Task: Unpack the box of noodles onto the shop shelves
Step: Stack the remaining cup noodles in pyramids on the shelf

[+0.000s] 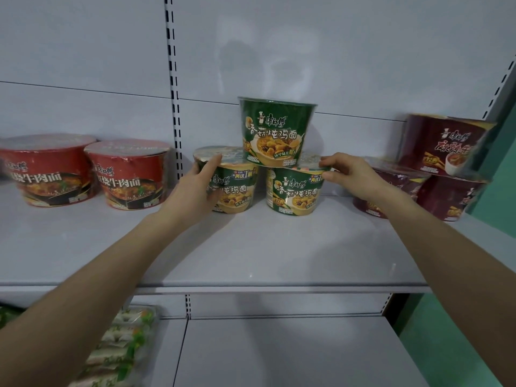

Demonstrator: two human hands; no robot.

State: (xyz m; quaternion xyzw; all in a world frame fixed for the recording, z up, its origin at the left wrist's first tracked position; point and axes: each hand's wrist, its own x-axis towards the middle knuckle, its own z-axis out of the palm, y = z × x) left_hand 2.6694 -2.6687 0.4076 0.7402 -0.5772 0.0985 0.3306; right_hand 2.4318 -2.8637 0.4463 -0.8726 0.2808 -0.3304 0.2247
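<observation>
Our forearms [83,289] stretched forward and inward over the shelf [279,252]. Our left hand [195,188] wrapped round the side of the left green bowl [237,188], thumb hooked over its lid edge. Our right hand [343,171], wrist slightly bent, pinched the rim of the right green bowl [296,191] with curled fingers. Between the hands and above them, the top green bowl [276,129] sat on both lids. Red bowls [131,174] stood left of the left hand; dark red bowls [446,143] were stacked just beyond the right hand.
</observation>
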